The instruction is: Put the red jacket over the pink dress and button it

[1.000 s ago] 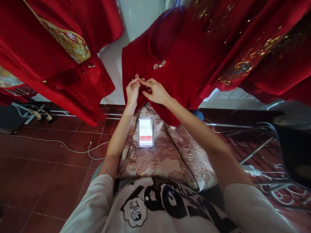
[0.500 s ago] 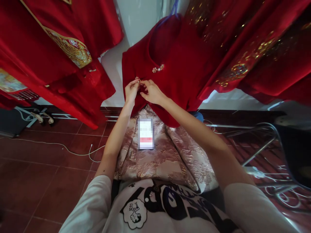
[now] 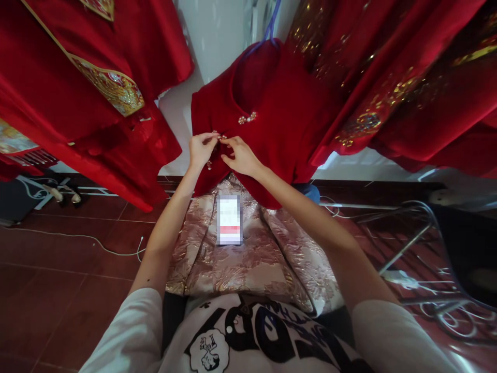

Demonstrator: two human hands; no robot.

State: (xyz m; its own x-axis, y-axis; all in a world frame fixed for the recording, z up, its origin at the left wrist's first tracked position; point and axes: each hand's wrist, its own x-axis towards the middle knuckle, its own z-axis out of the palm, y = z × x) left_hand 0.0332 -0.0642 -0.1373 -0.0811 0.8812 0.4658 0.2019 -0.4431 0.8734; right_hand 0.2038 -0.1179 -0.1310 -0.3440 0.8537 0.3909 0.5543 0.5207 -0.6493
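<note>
- The flower clasp (image 3: 219,137) sits on the red top (image 3: 283,114), between both hands, its long way going side to side.
- The left hand (image 3: 200,151) has its fingers pinched on its left end.
- The right hand (image 3: 243,157) has parted fingers, one at its right end.

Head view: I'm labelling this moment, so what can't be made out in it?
All in the head view:
Clasp on the red garment: too small and partly covered by the fingers of the left hand and right hand, so whether it is fastened or gripped is unclear.
Phone: screen blurred into blocks, unreadable.
Purple hanger: top cut off by the upper edge.
Black chair: cut off by the right edge.
</note>
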